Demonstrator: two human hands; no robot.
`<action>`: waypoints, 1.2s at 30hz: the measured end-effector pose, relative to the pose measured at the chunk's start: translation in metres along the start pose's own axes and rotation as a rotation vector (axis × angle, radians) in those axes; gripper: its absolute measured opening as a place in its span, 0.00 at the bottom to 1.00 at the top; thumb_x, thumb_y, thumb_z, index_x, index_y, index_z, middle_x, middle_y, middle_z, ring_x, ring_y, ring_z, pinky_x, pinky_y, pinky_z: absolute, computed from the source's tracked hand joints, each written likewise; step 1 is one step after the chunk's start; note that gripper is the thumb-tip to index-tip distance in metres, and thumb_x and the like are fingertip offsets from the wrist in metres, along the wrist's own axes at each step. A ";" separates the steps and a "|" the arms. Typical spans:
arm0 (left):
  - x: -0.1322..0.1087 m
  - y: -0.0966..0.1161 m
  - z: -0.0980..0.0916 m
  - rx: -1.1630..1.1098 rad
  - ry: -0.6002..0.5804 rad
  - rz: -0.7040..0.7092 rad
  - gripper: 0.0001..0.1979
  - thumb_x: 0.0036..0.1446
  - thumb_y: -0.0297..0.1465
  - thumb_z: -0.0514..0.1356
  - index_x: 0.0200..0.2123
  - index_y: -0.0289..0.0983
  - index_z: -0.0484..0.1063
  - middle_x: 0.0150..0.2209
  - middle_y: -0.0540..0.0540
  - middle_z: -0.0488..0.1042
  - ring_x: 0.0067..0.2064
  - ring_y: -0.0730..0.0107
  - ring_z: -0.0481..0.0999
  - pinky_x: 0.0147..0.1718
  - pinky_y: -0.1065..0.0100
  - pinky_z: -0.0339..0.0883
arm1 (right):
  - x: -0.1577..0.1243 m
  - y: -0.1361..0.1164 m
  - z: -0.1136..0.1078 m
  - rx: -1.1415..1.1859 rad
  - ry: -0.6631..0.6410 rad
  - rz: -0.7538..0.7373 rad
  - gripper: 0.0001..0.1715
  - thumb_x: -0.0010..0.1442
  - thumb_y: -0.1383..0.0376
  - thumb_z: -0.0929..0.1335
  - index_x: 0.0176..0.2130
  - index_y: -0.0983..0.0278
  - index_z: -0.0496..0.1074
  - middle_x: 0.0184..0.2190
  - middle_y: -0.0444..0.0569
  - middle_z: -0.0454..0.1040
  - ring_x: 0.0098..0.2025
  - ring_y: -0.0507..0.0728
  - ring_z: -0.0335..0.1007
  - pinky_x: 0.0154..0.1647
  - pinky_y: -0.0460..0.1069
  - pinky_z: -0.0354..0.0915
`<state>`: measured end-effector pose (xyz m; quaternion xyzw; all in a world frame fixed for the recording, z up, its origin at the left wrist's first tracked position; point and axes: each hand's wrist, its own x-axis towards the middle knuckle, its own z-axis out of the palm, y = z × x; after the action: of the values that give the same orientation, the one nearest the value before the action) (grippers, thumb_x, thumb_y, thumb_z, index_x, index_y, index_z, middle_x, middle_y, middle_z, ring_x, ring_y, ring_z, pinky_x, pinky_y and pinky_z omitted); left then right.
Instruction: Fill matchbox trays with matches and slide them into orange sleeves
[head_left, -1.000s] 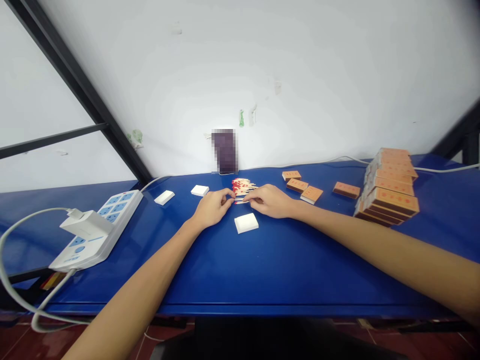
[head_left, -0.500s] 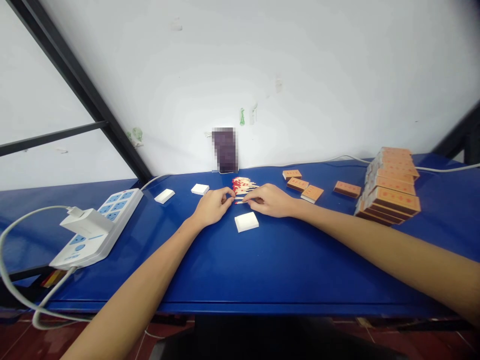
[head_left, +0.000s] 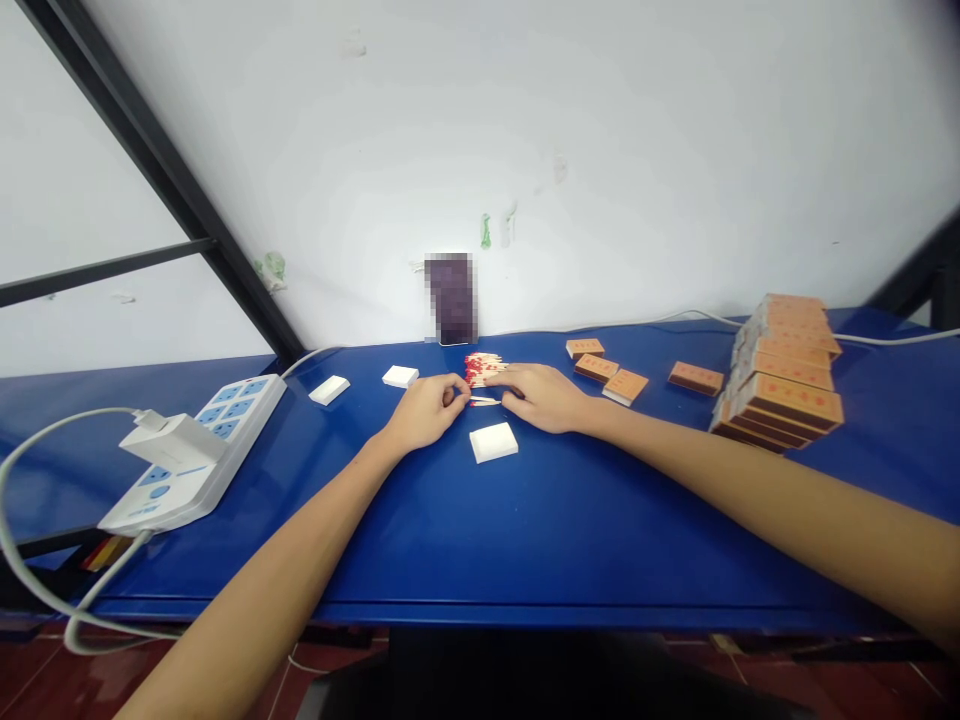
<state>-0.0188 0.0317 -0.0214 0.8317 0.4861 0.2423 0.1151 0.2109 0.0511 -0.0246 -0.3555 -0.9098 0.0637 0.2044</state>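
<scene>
A pile of red-headed matches [head_left: 486, 368] lies between my two hands on the blue table. My left hand [head_left: 426, 412] rests at its left, fingers curled and thumb near the index finger by the match heads; whatever they hold is too small to make out. From the right, my right hand [head_left: 551, 397] reaches in, index fingertip at the pile's near edge and thumb apart from it. A few separate matches [head_left: 486, 402] lie just below, between both thumbs. Nearer to me sits a white matchbox tray [head_left: 493, 442].
Two more white trays, one far left [head_left: 329, 390] and one nearer [head_left: 400, 376], lie left of the pile. Several loose matchboxes [head_left: 597, 367] and a tall matchbox stack [head_left: 787, 385] occupy the right. A power strip [head_left: 187, 470] with cables stands left; a pixelated dark rectangle [head_left: 451, 300] leans at the wall.
My right index finger has moved up and away from the thumb, onto the pile's edge. The separate matches below now show more fully. My left hand has stayed about where it was.
</scene>
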 end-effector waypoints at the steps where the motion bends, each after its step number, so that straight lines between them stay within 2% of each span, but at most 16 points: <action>1: 0.000 -0.001 0.000 0.002 0.004 0.004 0.09 0.62 0.33 0.55 0.36 0.37 0.74 0.20 0.55 0.62 0.23 0.73 0.61 0.27 0.69 0.54 | 0.000 0.000 0.000 -0.004 -0.005 -0.002 0.26 0.64 0.66 0.61 0.59 0.61 0.71 0.58 0.50 0.73 0.58 0.60 0.68 0.57 0.54 0.62; 4: 0.000 -0.003 0.000 0.011 0.020 0.014 0.10 0.62 0.33 0.55 0.36 0.37 0.76 0.23 0.52 0.66 0.26 0.71 0.65 0.28 0.69 0.56 | 0.000 -0.001 -0.001 -0.016 -0.024 0.011 0.26 0.64 0.66 0.60 0.59 0.60 0.71 0.58 0.51 0.73 0.57 0.60 0.69 0.57 0.55 0.62; 7: 0.000 -0.002 0.000 -0.012 0.018 0.007 0.12 0.61 0.31 0.54 0.37 0.36 0.78 0.30 0.48 0.72 0.29 0.70 0.68 0.31 0.68 0.60 | 0.000 -0.001 -0.002 -0.022 -0.035 0.023 0.26 0.64 0.65 0.60 0.58 0.61 0.72 0.56 0.52 0.74 0.55 0.61 0.70 0.55 0.55 0.63; 10: -0.001 0.000 -0.001 -0.030 0.013 -0.023 0.13 0.59 0.28 0.53 0.38 0.37 0.79 0.35 0.47 0.75 0.30 0.70 0.69 0.34 0.66 0.63 | 0.000 -0.001 -0.002 -0.007 -0.029 -0.004 0.26 0.64 0.66 0.60 0.59 0.61 0.72 0.56 0.52 0.74 0.56 0.61 0.70 0.55 0.55 0.63; 16: -0.002 0.000 -0.002 -0.061 0.017 -0.026 0.16 0.59 0.25 0.50 0.39 0.37 0.77 0.37 0.47 0.76 0.37 0.65 0.73 0.41 0.62 0.65 | -0.001 -0.003 -0.004 0.025 -0.018 -0.034 0.26 0.62 0.68 0.62 0.57 0.60 0.73 0.53 0.51 0.76 0.51 0.60 0.72 0.51 0.54 0.64; 22: -0.004 -0.003 -0.003 0.038 0.036 0.014 0.11 0.57 0.24 0.50 0.38 0.37 0.72 0.26 0.50 0.69 0.34 0.63 0.71 0.37 0.62 0.63 | -0.001 -0.005 -0.004 0.031 -0.004 -0.053 0.24 0.61 0.69 0.61 0.53 0.63 0.76 0.46 0.50 0.80 0.44 0.58 0.74 0.45 0.51 0.64; 27: -0.006 -0.005 -0.004 0.098 0.006 0.077 0.10 0.57 0.24 0.50 0.35 0.37 0.71 0.31 0.48 0.70 0.35 0.63 0.70 0.37 0.62 0.62 | 0.000 -0.004 -0.003 0.020 0.002 -0.028 0.22 0.61 0.69 0.62 0.50 0.63 0.77 0.45 0.50 0.80 0.44 0.58 0.74 0.44 0.50 0.63; 31: -0.006 -0.004 -0.004 0.068 -0.019 0.122 0.12 0.58 0.24 0.49 0.37 0.37 0.72 0.34 0.47 0.71 0.36 0.64 0.71 0.39 0.62 0.63 | -0.001 -0.004 -0.003 0.024 0.009 -0.030 0.21 0.60 0.68 0.62 0.47 0.62 0.78 0.40 0.48 0.81 0.39 0.56 0.74 0.41 0.49 0.61; 36: -0.007 -0.002 -0.005 0.068 -0.014 0.112 0.12 0.60 0.25 0.49 0.37 0.38 0.72 0.34 0.46 0.70 0.38 0.63 0.71 0.40 0.61 0.64 | -0.002 -0.006 -0.003 -0.049 0.090 0.092 0.21 0.61 0.66 0.62 0.49 0.61 0.78 0.38 0.47 0.81 0.37 0.55 0.73 0.38 0.49 0.61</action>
<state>-0.0257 0.0262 -0.0200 0.8628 0.4458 0.2259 0.0763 0.2097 0.0448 -0.0211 -0.4042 -0.8838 0.0349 0.2332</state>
